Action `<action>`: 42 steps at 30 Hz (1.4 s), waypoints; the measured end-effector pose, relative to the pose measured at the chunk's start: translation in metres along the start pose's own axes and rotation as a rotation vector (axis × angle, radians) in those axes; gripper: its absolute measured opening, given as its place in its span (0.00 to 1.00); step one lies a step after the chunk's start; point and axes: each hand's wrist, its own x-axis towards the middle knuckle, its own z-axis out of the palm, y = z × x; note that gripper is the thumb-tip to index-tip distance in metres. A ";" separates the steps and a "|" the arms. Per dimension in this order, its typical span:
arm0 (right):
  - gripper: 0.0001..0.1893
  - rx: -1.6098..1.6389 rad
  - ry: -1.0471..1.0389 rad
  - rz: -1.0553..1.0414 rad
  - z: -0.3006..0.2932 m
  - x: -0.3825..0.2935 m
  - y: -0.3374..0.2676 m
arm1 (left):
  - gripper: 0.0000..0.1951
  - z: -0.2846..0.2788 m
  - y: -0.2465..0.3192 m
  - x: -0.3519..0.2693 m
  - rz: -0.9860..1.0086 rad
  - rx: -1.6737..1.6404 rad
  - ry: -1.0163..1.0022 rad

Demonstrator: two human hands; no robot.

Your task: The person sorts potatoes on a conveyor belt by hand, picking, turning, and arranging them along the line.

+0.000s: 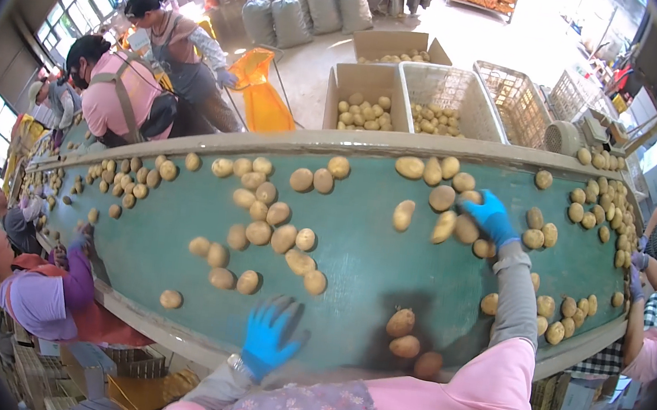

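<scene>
My left hand [270, 338], in a blue glove, is over the near edge of the green conveyor belt [359, 256] with its fingers spread and nothing in it. My right hand [490, 216], gloved in the same blue, reaches to the far half of the belt. Its fingertips touch a potato [471, 198]; whether they grip it cannot be told. Just beside that hand lie a darker potato [466, 228] and a paler, oblong potato [444, 227]. Loose potatoes [258, 232] are spread over the middle of the belt, and several more [400, 322] lie close to my body.
Beyond the belt's far rail [311, 139] stand a cardboard box [365, 113] and a white plastic crate [453, 104], both holding potatoes. A co-worker in purple [42, 301] is at the near side on the left; another's gloved hands [637, 276] are at the right end. Others stand across the belt.
</scene>
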 end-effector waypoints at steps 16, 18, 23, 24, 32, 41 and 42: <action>0.23 1.604 -0.604 0.352 0.188 -0.157 -0.222 | 0.35 -0.064 -0.096 -0.054 0.008 -0.099 0.049; 0.20 1.214 -0.637 0.167 0.204 -0.173 -0.238 | 0.35 -0.069 -0.108 -0.063 -0.024 -0.102 0.051; 0.13 0.865 -0.971 -0.231 0.207 -0.187 -0.261 | 0.32 -0.075 -0.137 -0.070 -0.025 -0.138 0.088; 0.13 0.847 -0.926 -0.012 0.204 -0.186 -0.261 | 0.32 -0.077 -0.141 -0.071 -0.014 -0.148 0.095; 0.16 1.508 -0.323 0.326 0.166 -0.110 -0.305 | 0.33 -0.106 -0.175 -0.083 -0.029 -0.119 0.041; 0.23 -0.537 0.492 -0.449 0.310 -0.125 -0.319 | 0.29 -0.125 -0.224 -0.092 -0.007 -0.127 -0.010; 0.24 -0.503 0.422 -0.458 0.327 -0.142 -0.319 | 0.29 -0.127 -0.231 -0.094 -0.021 -0.139 -0.004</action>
